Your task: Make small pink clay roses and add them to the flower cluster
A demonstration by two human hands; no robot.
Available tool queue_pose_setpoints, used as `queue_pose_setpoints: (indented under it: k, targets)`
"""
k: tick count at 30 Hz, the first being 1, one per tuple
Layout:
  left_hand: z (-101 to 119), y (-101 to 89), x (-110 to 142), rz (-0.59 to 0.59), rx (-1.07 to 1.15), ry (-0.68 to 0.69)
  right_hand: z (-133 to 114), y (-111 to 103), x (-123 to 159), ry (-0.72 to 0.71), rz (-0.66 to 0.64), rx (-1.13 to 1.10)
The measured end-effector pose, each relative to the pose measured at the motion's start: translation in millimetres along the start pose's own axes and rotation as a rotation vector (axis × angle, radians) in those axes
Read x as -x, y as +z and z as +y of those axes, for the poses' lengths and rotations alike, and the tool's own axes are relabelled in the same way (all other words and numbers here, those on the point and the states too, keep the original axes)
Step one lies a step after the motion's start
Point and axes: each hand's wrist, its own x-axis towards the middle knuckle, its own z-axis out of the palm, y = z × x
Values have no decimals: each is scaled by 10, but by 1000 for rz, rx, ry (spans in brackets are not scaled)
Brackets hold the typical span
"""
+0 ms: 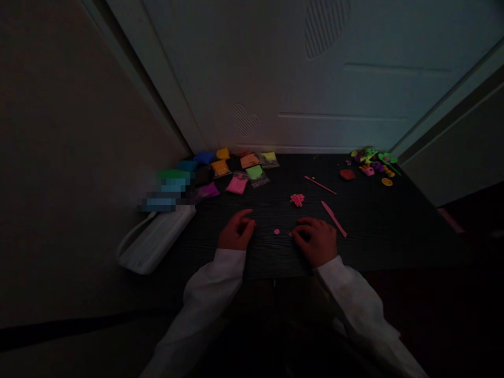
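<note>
My right hand (318, 241) is low over the dark table, thumb and finger drawn together at a small pink clay disc (290, 234). A second flat pink disc (276, 231) lies on the tabletop between my hands. My left hand (237, 231) is to the left of it, fingers bent and thumb apart, with nothing visible in it. Beyond my right hand sits a pink clay cluster with greenish edges (297, 200). To the right lie a pink plastic clay knife (334, 219) and a thin pink stick tool (320, 185).
Bags of coloured clay, among them a pink one (237, 184), line the back left. A white box-like case with a strap (159, 239) stands at the left edge. Colourful clay pieces (374, 163) and a reddish lump (347, 175) lie back right. A white panelled surface (252, 79) rises behind.
</note>
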Motion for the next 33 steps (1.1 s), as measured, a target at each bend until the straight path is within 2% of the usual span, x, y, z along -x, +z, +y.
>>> queue_pose_setpoints:
  k: [6, 15, 20, 26, 33]
  targets:
    - [25, -4, 2, -7, -32, -17, 10, -8, -4, -8, -21, -15]
    - [71, -24, 23, -24, -68, 2, 19, -20, -2, -10, 18, -76]
    - [110, -30, 76, -78, -266, 181, -61, 34, -43, -35, 26, -119]
    - [93, -49, 101, -297, -385, 456, -179, 104, -83, -35, 24, -88]
    - [87, -33, 121, -376, -530, 536, -186, 118, -83, -30, 36, -65]
